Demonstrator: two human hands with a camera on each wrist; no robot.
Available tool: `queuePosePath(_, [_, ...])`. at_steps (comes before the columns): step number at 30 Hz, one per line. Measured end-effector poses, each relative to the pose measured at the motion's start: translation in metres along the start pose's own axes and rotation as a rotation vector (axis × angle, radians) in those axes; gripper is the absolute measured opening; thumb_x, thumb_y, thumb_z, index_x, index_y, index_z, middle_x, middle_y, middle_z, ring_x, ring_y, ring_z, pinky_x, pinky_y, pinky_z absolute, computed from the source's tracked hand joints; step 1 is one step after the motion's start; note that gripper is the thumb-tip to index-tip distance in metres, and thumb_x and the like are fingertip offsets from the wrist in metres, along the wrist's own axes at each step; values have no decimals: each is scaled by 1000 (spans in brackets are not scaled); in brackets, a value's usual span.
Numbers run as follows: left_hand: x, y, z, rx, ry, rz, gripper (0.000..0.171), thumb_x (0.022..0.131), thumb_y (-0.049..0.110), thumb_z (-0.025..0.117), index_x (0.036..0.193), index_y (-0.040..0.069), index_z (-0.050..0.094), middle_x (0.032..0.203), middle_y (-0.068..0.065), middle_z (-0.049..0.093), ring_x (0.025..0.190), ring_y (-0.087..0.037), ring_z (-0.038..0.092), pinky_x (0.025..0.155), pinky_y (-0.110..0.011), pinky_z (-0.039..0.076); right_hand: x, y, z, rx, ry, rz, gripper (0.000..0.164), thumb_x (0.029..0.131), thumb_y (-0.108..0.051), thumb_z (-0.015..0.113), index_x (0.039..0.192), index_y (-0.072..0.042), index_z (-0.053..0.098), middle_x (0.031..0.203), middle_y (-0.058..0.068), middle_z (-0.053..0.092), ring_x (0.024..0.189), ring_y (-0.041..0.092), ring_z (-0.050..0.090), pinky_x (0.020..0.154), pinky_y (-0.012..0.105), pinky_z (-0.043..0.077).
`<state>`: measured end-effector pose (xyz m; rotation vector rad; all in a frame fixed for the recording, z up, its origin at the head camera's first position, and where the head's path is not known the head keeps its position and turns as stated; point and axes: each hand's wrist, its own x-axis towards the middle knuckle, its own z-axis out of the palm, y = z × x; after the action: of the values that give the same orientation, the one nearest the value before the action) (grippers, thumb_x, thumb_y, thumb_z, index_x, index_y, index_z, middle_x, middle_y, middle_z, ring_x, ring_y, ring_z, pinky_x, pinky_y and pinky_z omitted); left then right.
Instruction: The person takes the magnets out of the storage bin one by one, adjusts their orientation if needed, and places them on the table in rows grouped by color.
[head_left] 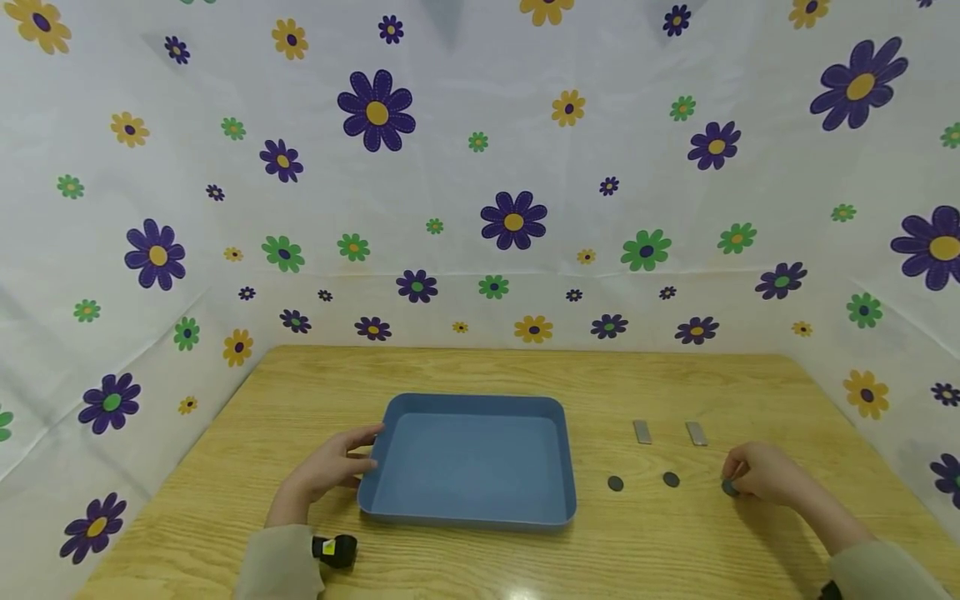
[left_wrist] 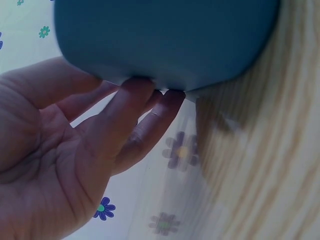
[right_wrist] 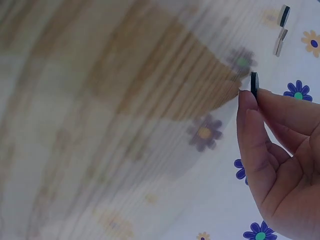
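My right hand [head_left: 761, 475] pinches a small dark round disc [right_wrist: 254, 86] between thumb and fingertips, low over the right side of the table. The disc is on edge in the right wrist view. Two similar dark discs, a nearer one [head_left: 671, 479] and a farther one [head_left: 615, 483], lie to the left of that hand. At the left end of a shallow blue tray [head_left: 468, 523], my left hand [head_left: 330, 467] rests its fingertips against the outer wall. In the left wrist view those fingers [left_wrist: 137, 95] are loosely bent and touch the wall without curling round it.
Behind the discs lie two small grey rectangular pieces, one on the left [head_left: 642, 432] and one on the right [head_left: 696, 433]. The wooden table [head_left: 480, 371] meets a flower-printed white cloth [head_left: 450, 175] at its back and sides. Nothing lies inside the tray.
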<state>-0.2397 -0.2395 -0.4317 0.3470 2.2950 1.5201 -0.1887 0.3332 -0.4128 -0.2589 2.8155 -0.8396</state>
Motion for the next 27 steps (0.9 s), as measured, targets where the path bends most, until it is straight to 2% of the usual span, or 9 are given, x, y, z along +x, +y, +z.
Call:
queuePosePath(7, [-1,2,1,5,3,-7,58,85,4,53,137,-1,27,135,-30,27,110,-40,44,73,-41,49,2,0,2,-28,2,15,7,74,2,63,73,-2,57,66,3,53,56,15,47,48,27,40])
queuePosePath(19, [-2,3,2,0,7,-12,58,85,3,53,137,-1,27,134,-31,27,108,-39,46,71,-41,49,3,0,1,-50,-7,-1,8,74,2,63,73,-2,56,69,4,54,62,17,48,53,31,40])
queuePosePath(23, [-1,2,2,18,8,-11,58,85,4,53,137,-1,28,133,-31,28,109,-39,45,71,-41,49,3,-1,-1,-60,-3,8,5,77,-1,62,78,1,57,73,5,55,65,18,51,55,32,43])
queuePosePath(27, [-2,4,2,57,33,5,56,86,5,53,136,-3,29,133,-30,29,112,-42,41,76,-42,47,3,-10,-4,-106,36,1,15,82,-9,58,87,5,58,80,10,57,71,25,55,58,37,46])
